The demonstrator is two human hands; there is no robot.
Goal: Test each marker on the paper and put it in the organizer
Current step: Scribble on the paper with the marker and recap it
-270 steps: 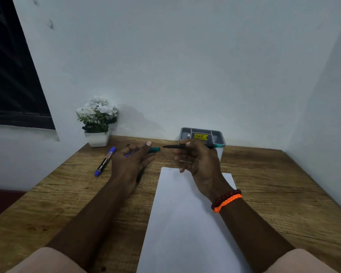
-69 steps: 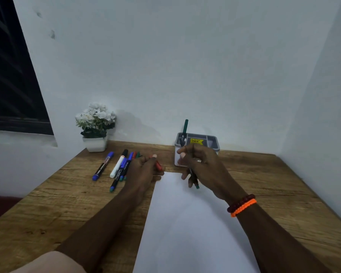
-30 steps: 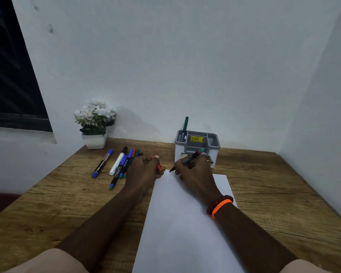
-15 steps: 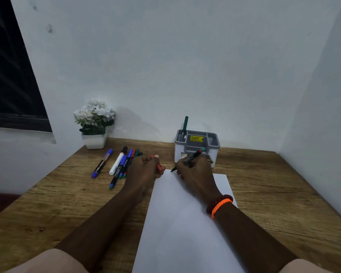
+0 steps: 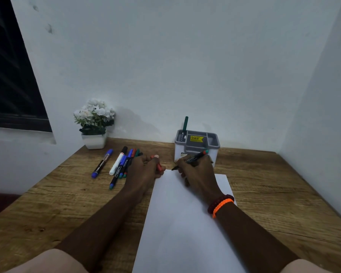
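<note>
Taking the paper (image 5: 185,223) as my landmark, I start far to its left, against the wall, where a potted white-flowered plant (image 5: 94,123) sits on the wooden surface (image 5: 57,194). Nearer the paper I see a blue-capped marker (image 5: 102,163) lying alone, then a white marker (image 5: 118,163) with a black cap, then a tight bunch of markers (image 5: 124,168) in blue, red and green, all lying flat and pointing roughly toward the wall.

Just beside the paper's far left corner rests my left hand (image 5: 146,170); its fingers are curled around a red marker (image 5: 159,166), the thumb pressed on top of it.

On the paper's far edge sits my right hand (image 5: 195,172), its fingers pinching a black marker (image 5: 191,159) with a green end. The marker slants, its dark tip at the paper's far edge, green end raised toward the organizer (image 5: 197,146). I cannot tell whether the tip touches the sheet. An orange and dark beaded bracelet (image 5: 220,204) circles that wrist.

Just beyond the paper's far edge stands the grey organizer, bearing a yellow price sticker (image 5: 196,138). One green marker (image 5: 184,126) stands upright in its left compartment.
</note>
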